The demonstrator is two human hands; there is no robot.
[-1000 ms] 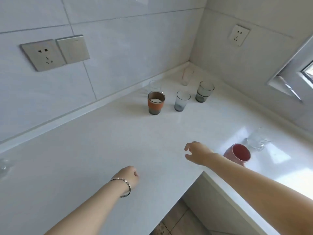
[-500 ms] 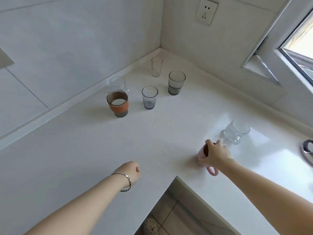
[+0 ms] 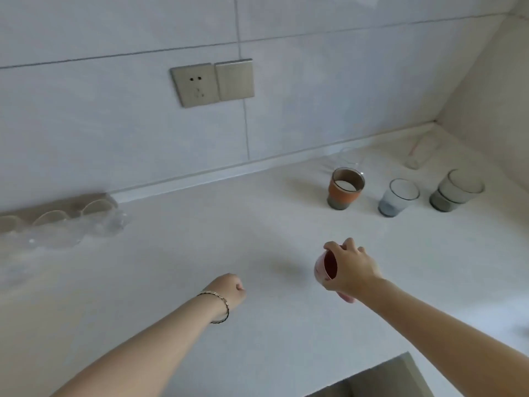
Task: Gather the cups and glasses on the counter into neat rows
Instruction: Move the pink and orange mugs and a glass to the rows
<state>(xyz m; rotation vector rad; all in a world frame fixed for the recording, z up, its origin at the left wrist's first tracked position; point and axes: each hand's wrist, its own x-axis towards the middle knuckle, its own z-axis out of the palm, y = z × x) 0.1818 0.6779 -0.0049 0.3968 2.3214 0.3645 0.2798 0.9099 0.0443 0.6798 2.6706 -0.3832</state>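
Transport underway: right hand (image 3: 350,270) grips the pink mug (image 3: 325,267), tilted above the table (image 3: 171,253), well short of the orange cup (image 3: 345,191); left hand (image 3: 230,290) fisted, empty. Next, set it upright alongside.

Both forearms are bare to the lower frame edge; no sleeves are visible. The left wrist carries one thin bracelet (image 3: 218,306), metallic in appearance, with small linked segments, pale along the top and darker underneath. The left hand (image 3: 230,289) and right hand (image 3: 350,267) carry no visible rings.
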